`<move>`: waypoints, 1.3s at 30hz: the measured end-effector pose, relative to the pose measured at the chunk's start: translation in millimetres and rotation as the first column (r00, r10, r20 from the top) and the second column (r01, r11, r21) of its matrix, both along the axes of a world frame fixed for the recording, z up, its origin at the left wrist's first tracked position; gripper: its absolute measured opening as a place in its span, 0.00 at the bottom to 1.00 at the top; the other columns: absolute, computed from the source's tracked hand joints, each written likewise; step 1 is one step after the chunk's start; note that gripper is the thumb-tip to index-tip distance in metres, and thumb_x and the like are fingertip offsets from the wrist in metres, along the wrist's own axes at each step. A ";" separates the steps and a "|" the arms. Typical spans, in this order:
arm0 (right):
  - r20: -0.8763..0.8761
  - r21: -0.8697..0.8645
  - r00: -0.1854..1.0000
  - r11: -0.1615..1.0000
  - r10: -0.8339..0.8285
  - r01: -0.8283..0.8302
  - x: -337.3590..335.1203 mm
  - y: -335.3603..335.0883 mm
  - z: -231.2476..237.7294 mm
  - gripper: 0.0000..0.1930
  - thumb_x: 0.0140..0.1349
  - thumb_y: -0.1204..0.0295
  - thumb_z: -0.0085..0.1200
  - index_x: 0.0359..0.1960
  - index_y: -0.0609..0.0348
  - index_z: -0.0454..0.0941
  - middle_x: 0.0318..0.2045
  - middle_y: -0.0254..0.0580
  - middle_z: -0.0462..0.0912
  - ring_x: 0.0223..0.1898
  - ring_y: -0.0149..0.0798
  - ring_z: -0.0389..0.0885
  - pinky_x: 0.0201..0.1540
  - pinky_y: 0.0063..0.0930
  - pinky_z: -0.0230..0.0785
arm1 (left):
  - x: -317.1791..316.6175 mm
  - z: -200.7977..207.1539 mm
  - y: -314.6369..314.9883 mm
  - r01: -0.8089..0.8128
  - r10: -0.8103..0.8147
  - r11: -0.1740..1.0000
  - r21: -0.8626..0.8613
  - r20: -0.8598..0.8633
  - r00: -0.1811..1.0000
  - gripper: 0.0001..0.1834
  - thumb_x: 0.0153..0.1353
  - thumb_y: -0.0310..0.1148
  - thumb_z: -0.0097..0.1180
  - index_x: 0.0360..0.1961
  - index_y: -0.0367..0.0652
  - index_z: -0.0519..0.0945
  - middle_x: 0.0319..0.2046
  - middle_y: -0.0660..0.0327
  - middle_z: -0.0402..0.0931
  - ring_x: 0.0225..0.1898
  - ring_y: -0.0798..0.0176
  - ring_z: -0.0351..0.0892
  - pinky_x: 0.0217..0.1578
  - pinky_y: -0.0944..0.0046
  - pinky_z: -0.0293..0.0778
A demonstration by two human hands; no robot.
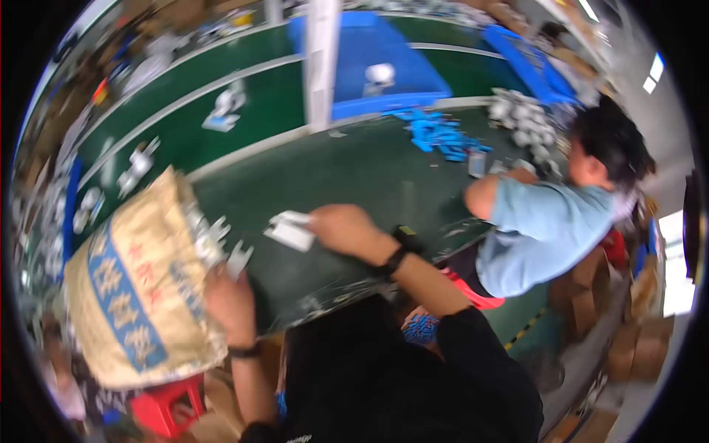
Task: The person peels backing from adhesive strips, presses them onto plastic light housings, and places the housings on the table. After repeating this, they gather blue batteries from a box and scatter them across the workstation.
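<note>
My right hand (347, 230) is closed on one end of a flat white plastic part (290, 230), held above the green work surface. At the left stands a large tan sack (133, 280) with a blue printed band, its mouth turned toward the middle. My left hand (230, 303) is at that mouth, its fingers closed at a pronged white plastic piece (239, 258); motion blur softens the grip. Another pronged white piece (218, 229) sticks out of the sack just beyond it.
A green conveyor (266, 96) runs behind, carrying white parts and a blue tray (369, 63). Blue pieces (439, 136) and white round parts (521, 118) lie heaped at far right. A co-worker (550, 214) sits at right. Below the sack is a red stool (170, 406).
</note>
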State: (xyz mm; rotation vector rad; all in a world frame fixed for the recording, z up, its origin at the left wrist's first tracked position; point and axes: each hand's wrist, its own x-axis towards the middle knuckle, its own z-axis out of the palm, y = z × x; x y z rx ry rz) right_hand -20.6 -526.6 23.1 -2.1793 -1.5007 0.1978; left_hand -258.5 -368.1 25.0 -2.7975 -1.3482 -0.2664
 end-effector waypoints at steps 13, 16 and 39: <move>-0.746 0.072 0.665 0.989 -0.033 0.129 0.9 -21.9 61.9 0.16 0.62 0.74 0.67 0.51 0.60 0.80 0.41 0.38 0.83 0.31 0.27 0.81 0.34 0.23 0.74 | 75.9 29.2 -42.9 0.606 0.377 -0.415 -0.678 0.478 0.793 0.32 0.79 0.54 0.34 0.68 0.39 0.69 0.52 0.52 0.81 0.47 0.58 0.82 0.49 0.59 0.78; -0.657 0.245 0.749 0.914 -0.090 0.324 -13.5 -23.8 61.1 0.20 0.58 0.77 0.68 0.52 0.57 0.81 0.46 0.40 0.82 0.38 0.34 0.81 0.40 0.27 0.75 | 69.6 5.8 -52.6 0.746 0.713 -0.450 -0.491 0.305 0.631 0.29 0.80 0.50 0.34 0.69 0.39 0.66 0.51 0.51 0.81 0.45 0.61 0.82 0.46 0.62 0.78; -0.585 0.455 0.793 0.740 -0.172 0.496 -95.2 -39.2 41.1 0.08 0.64 0.79 0.62 0.44 0.63 0.84 0.39 0.38 0.83 0.39 0.33 0.84 0.38 0.26 0.78 | 54.8 18.1 -61.0 0.860 0.741 -0.122 -0.495 0.531 0.411 0.26 0.74 0.28 0.51 0.72 0.42 0.66 0.61 0.43 0.76 0.58 0.51 0.80 0.58 0.54 0.79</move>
